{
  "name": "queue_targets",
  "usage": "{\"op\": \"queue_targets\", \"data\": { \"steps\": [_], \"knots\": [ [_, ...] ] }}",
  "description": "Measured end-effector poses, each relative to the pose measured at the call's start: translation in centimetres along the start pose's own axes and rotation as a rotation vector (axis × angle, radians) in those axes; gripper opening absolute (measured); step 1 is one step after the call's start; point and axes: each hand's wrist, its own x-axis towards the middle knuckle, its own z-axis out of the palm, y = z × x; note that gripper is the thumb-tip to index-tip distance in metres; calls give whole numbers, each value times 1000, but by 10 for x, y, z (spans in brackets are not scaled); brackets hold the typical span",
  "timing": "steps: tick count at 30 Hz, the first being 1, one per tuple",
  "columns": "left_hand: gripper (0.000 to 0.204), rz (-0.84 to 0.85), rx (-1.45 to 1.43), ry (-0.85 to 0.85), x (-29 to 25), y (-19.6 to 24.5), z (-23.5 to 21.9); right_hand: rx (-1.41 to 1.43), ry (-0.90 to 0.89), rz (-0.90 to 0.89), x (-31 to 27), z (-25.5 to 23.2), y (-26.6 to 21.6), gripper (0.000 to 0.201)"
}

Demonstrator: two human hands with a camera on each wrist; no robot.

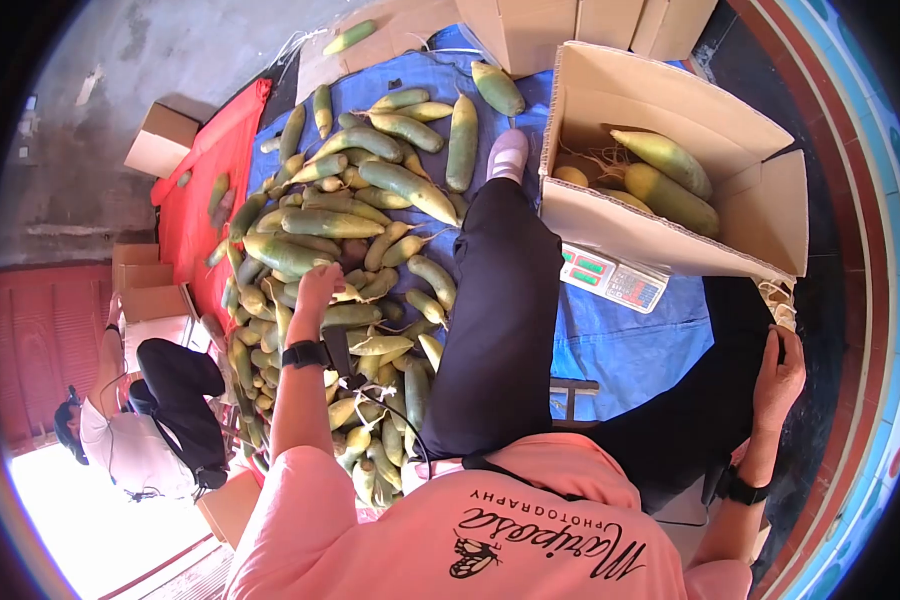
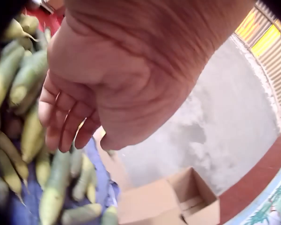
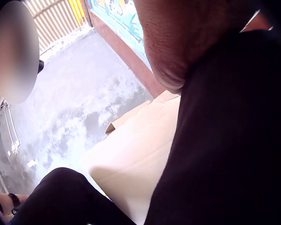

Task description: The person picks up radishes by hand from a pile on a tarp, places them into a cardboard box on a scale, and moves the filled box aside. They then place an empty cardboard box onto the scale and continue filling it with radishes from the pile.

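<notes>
Long green-and-yellow radishes lie heaped on a blue sheet. My left hand is over the middle of the heap; in the left wrist view, the hand has loosely bent fingers with nothing in them, and radishes lie beyond. At the right, my right hand hangs loosely beside my dark-trousered leg, near a beige strappy item. In the right wrist view only the heel of that hand shows; its fingers are hidden behind the trousers.
An open cardboard box holds several radishes, with a scale showing lit digits at its near edge. More boxes stand at the back. Another person sits at the left beside a red sheet. My shoe is on the blue sheet.
</notes>
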Motion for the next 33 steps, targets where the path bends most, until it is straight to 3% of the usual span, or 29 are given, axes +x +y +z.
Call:
{"op": "queue_targets", "data": {
  "steps": [2, 8, 10, 11, 13, 14, 16, 17, 18, 20, 22, 24, 26, 29, 33],
  "knots": [
    [33, -164, 4, -37, 5, -29, 1, -11, -18, -4, 1, 0, 0, 14],
    [30, -155, -114, -150, 37, -125, 42, -22, -39, -17, 4, 3, -3, 13],
    [24, 253, -39, -347, 47, -161, 71, -28, -49, -9, 4, 3, -5, 13],
    [24, 246, -45, -351, 57, -176, 86, -43, -53, -13, 5, 3, -6, 13],
    [20, -354, -678, -970, 73, -195, 109, -64, -62, -20, 5, 3, -6, 12],
    [20, -359, -684, -974, 60, -187, 124, -60, -57, -41, 6, 3, -5, 12],
    [15, 126, 221, -427, 28, -156, 154, -62, -50, -66, 6, 5, -2, 12],
    [23, 675, 902, -478, 36, -156, 158, -80, -55, -61, 5, 5, 0, 12],
    [23, 677, 893, -480, 29, -140, 165, -99, -59, -57, 6, 5, 1, 12],
    [41, -38, 456, -217, 1, -92, 176, -107, -63, -57, 7, 4, -2, 12],
    [53, -12, 519, -264, 1, -88, 183, -110, -74, -54, 6, 4, -5, 11],
    [49, 6, 740, -328, -5, -76, 195, -127, -76, -53, 7, 4, -6, 11],
    [44, -16, 715, -353, -15, -71, 203, -138, -78, -56, 7, 4, -7, 11],
    [34, 132, 1072, -456, -32, -62, 197, -147, -77, -75, 7, 5, -7, 10],
    [37, 96, 1233, -373, -32, -75, 170, -159, -80, -97, 9, 5, -7, 10]
  ]
}}
